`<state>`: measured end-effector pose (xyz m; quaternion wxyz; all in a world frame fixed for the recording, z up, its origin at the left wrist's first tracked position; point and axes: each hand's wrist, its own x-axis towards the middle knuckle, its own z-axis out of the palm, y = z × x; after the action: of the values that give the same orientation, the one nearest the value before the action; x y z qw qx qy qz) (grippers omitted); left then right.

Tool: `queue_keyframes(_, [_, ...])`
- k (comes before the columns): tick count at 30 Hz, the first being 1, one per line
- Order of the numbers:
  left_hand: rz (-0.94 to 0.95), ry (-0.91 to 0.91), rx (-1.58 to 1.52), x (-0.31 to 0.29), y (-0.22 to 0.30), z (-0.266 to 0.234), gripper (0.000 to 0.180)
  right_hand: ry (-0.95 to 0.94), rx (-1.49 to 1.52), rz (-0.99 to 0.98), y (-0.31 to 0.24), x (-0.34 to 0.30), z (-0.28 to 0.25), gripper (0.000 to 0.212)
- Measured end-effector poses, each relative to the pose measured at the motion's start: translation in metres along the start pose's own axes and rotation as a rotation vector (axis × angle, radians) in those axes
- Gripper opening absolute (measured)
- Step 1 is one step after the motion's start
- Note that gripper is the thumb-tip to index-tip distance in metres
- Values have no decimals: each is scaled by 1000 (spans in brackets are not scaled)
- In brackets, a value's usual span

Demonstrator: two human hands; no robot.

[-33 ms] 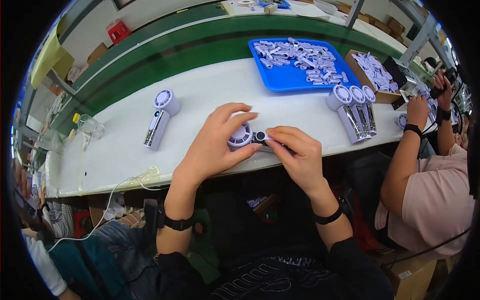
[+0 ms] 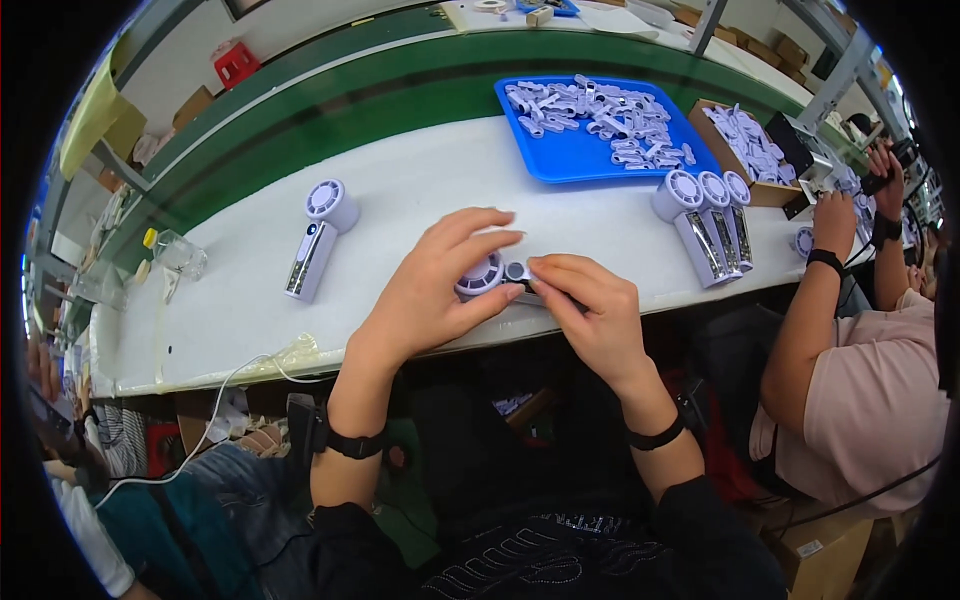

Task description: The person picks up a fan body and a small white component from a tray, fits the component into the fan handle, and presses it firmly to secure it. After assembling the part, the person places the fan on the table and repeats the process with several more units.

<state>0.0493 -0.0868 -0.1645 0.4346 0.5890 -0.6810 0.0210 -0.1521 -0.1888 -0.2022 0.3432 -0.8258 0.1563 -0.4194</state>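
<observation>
A lilac handheld fan lies on its side before me at the table's front edge, its round head to the left. My left hand steadies it, thumb on the neck and the other fingers raised and curved over the head. Between the thumb and forefinger of my right hand is a small lilac plastic cover with a round end. The pinch holds it at the fan's handle, against the dark inside. Most of the handle is hidden under my fingers.
One fan lies left; three more fans lie right, their handles uncovered. A blue tray of small lilac covers stands behind, next to a cardboard box of similar parts. A co-worker's arm is at right, a plastic bottle at left.
My right fingers have shifted slightly left. The round end by my fingertips now looks pale grey, where a dark disc showed before. My left hand has barely moved.
</observation>
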Motion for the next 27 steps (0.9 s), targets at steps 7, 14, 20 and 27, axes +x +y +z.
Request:
queue_keyframes(7, [113,-158,-173,-1,-23,7,22,-26,-3,41,-3,2,-7,20])
queue_keyframes(14, [174,-153,-224,0,-32,12,22,13,-28,-50,7,-1,-9,20])
queue_keyframes(20, [167,-206,-229,-1,-35,10,21,-56,-84,-88,7,-1,-13,22])
queue_keyframes(27, [245,-194,-178,-1,-40,13,29,-88,-88,-70,3,1,-16,24])
